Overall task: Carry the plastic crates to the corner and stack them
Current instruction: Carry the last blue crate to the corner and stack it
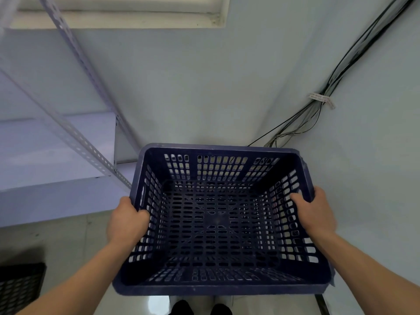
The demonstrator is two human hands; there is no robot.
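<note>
A person holds an empty dark blue slotted plastic crate [218,219] out in front of the body, above the floor and close to the corner where two pale walls [181,87] meet. The left hand [127,221] grips the left rim and the right hand [314,212] grips the right rim, thumbs hooked inside and fingers wrapped outside. To set it down well, both grips should probably stay firm and level while the crate lowers squarely into the corner, clear of the metal shelving [91,146] on the left and the cables [318,110] on the right.

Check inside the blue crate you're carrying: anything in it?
Nothing: the blue crate is empty, its slotted bottom bare. Left hand and right hand grip its side rims. What lies under it is hidden by the bottom.
</note>
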